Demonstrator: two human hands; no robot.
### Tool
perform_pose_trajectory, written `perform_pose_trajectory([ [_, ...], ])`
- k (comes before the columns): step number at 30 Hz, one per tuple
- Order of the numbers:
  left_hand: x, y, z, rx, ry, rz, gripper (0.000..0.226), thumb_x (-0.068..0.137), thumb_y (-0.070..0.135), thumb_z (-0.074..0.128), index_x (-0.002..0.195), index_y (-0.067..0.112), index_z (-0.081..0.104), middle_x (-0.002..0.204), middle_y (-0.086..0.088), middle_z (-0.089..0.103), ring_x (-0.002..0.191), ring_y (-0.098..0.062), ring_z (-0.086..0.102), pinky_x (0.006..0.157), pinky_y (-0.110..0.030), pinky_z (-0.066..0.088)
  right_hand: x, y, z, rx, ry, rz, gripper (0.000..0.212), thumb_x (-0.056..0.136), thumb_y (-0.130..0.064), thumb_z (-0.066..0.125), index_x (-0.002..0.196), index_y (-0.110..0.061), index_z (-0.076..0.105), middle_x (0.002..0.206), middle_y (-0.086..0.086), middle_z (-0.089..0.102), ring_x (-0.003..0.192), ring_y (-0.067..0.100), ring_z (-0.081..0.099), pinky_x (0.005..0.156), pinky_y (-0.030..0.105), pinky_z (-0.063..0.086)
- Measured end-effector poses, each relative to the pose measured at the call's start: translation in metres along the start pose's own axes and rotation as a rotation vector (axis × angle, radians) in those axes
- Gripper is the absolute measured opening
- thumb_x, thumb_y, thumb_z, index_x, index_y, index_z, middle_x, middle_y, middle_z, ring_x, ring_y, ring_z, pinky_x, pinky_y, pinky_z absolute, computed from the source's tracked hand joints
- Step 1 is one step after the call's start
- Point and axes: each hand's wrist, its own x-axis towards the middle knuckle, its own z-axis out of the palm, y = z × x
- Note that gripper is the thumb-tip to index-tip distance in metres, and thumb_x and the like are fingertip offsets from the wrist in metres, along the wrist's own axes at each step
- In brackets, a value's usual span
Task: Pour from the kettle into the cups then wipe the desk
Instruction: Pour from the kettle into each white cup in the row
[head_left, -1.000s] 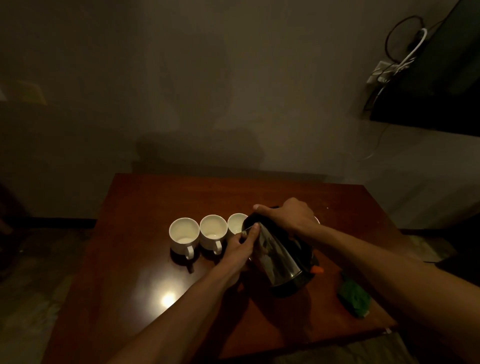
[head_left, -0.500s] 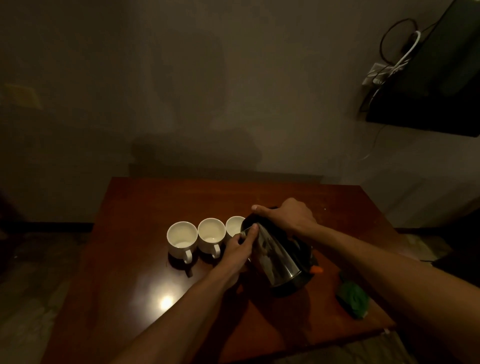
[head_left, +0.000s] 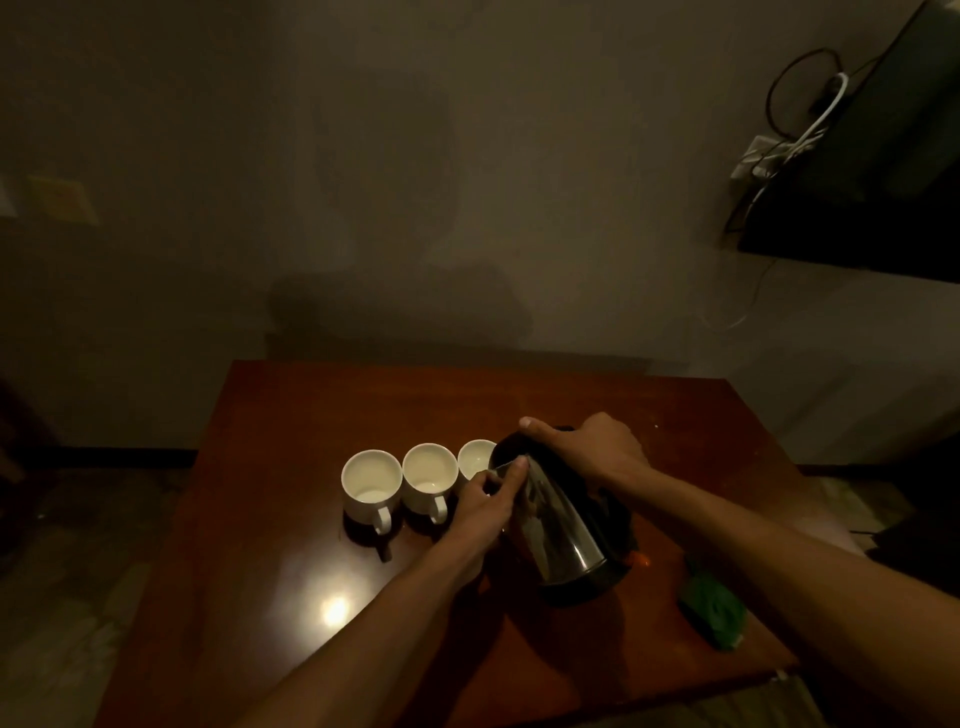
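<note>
Kettle (head_left: 561, 530) unmoved, tilted at third cup (head_left: 475, 457) (left hand (head_left: 488, 496), right hand (head_left: 592, 447) gripping)

Dim home room: wooden table (head_left: 322, 415), white cups (head_left: 372, 480), wall socket (head_left: 756, 158), tangled cables (head_left: 800, 73), wall-mounted screen (head_left: 883, 171).

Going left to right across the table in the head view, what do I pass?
White ceramic cup, second white cup, half-hidden third white cup, shiny steel kettle, crumpled green cloth.
</note>
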Motion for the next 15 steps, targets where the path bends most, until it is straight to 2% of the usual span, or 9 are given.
perform_pose_trajectory([
  [2, -0.001, -0.001, 0.002, 0.025, 0.000, 0.042, 0.065, 0.082, 0.062, 0.064, 0.130, 0.019, 0.056, 0.120, 0.000, 0.064, 0.099, -0.010, 0.061, 0.073, -0.027, 0.052, -0.004, 0.011, 0.001, 0.071, 0.019, 0.009, 0.062, 0.079, -0.075, 0.059, 0.061, -0.016, 0.055, 0.052, -0.005, 0.055, 0.040, 0.008, 0.051, 0.044, 0.019, 0.039],
  [5, -0.002, -0.003, 0.005, 0.101, 0.023, 0.110, 0.081, 0.069, 0.072, 0.066, 0.133, 0.023, 0.056, 0.130, -0.002, 0.063, 0.112, -0.018, 0.062, 0.091, -0.037, 0.056, -0.010, 0.030, 0.007, 0.174, 0.070, 0.022, 0.069, 0.078, -0.078, 0.057, 0.066, -0.011, 0.062, 0.056, 0.000, 0.061, 0.044, 0.010, 0.056, 0.045, 0.020, 0.042],
  [7, -0.005, -0.004, 0.006, 0.155, 0.049, 0.138, 0.087, 0.068, 0.075, 0.066, 0.138, 0.025, 0.053, 0.135, -0.002, 0.061, 0.118, -0.021, 0.061, 0.097, -0.041, 0.054, -0.014, 0.037, 0.011, 0.238, 0.073, 0.030, 0.072, 0.077, -0.078, 0.056, 0.068, -0.007, 0.066, 0.058, 0.002, 0.063, 0.047, 0.013, 0.059, 0.045, 0.021, 0.043],
  [9, -0.008, -0.001, 0.008, 0.185, 0.049, 0.145, 0.086, 0.072, 0.072, 0.067, 0.142, 0.026, 0.049, 0.137, 0.001, 0.058, 0.122, -0.021, 0.058, 0.097, -0.039, 0.053, -0.016, 0.041, 0.012, 0.294, 0.075, 0.033, 0.068, 0.080, -0.074, 0.057, 0.064, -0.008, 0.063, 0.056, 0.001, 0.059, 0.047, 0.012, 0.056, 0.045, 0.020, 0.040],
  [12, -0.011, 0.005, 0.009, 0.202, 0.063, 0.201, 0.074, 0.080, 0.061, 0.068, 0.142, 0.026, 0.049, 0.130, 0.008, 0.056, 0.117, -0.016, 0.056, 0.092, -0.032, 0.052, -0.021, 0.044, 0.012, 0.355, 0.115, 0.021, 0.062, 0.083, -0.068, 0.059, 0.058, -0.012, 0.056, 0.050, -0.004, 0.051, 0.042, 0.008, 0.048, 0.043, 0.019, 0.035],
  [15, -0.019, 0.009, 0.010, 0.226, 0.068, 0.248, 0.081, 0.073, 0.065, 0.069, 0.142, 0.027, 0.049, 0.139, 0.003, 0.057, 0.123, -0.022, 0.057, 0.102, -0.045, 0.052, -0.029, 0.044, 0.012, 0.411, 0.145, -0.006, 0.059, 0.085, -0.063, 0.062, 0.052, -0.016, 0.049, 0.044, -0.009, 0.045, 0.036, 0.004, 0.042, 0.042, 0.017, 0.031],
])
